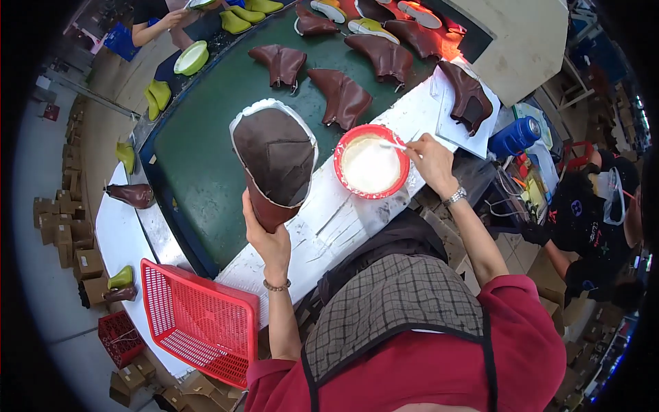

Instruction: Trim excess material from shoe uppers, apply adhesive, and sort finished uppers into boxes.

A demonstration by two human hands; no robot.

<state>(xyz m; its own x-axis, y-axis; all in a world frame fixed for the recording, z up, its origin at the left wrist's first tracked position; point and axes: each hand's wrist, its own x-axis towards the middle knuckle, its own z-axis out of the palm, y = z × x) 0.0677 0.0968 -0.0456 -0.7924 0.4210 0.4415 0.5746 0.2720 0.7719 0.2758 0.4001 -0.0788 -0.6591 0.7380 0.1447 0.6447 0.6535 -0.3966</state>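
Note:
My left hand [269, 242] is closed around a brown boot [278, 158], tilted with its dark, white-rimmed underside facing up. It hangs over the edge between the green belt and the white board. My right hand [432, 163] pinches a thin white brush [391, 145] over a red bowl [340, 180]. The brush reaches in over the bowl's right rim; its tip is hard to make out. Creamy white liquid [371, 165] fills much of the bowl, which stands on the white board [309, 240].
Several brown boots [340, 96] lie on the green belt [199, 172]; another boot [467, 96] rests on paper at right. A red basket [199, 323] stands left, a blue bottle [515, 136] right. Across the belt, a person's hand [171, 19] works near a green bowl [191, 58].

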